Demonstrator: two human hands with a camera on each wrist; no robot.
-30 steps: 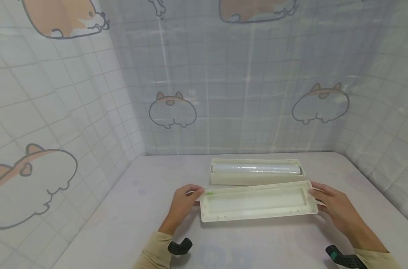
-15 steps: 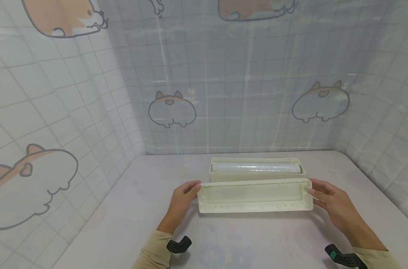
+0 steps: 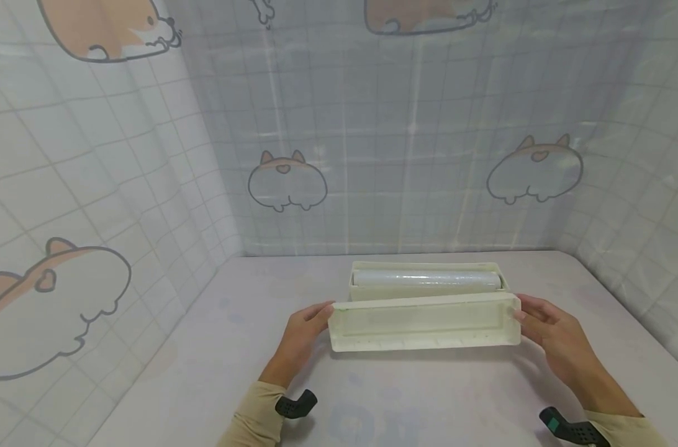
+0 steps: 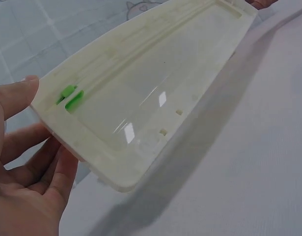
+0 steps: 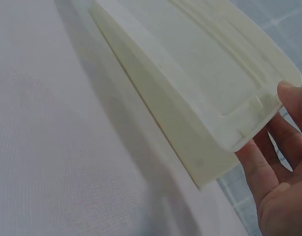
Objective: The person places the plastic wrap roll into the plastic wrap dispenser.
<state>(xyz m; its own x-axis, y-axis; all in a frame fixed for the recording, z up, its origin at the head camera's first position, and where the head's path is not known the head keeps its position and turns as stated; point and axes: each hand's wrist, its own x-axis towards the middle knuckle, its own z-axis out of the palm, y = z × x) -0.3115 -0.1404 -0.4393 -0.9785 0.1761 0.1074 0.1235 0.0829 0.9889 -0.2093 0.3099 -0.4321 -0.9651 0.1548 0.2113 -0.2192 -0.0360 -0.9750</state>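
Between my two hands I hold a long cream plastic lid (image 3: 423, 323), tilted so its recessed face is toward me. My left hand (image 3: 297, 341) grips its left end, thumb on the near face and fingers behind, as the left wrist view shows. A small green piece (image 4: 68, 92) sits near that end. On the other end my right hand (image 3: 557, 341) pinches the lid the same way, seen close in the right wrist view. Behind the lid stands an open cream box (image 3: 352, 292) with a roll of clear film (image 3: 425, 278) lying in it; the lid hides much of the box's front.
A pale cloth-covered table (image 3: 249, 292) carries the box near its back edge. Curtains (image 3: 406, 155) printed with a grid and cartoon dogs rise behind and on both sides. Each wrist wears a black mount, the left one (image 3: 296, 405) close to the table surface.
The lid has risen slightly and moved back toward the box, tipping to a steeper angle, and now covers more of the box's front. Both hands keep their hold on its ends.
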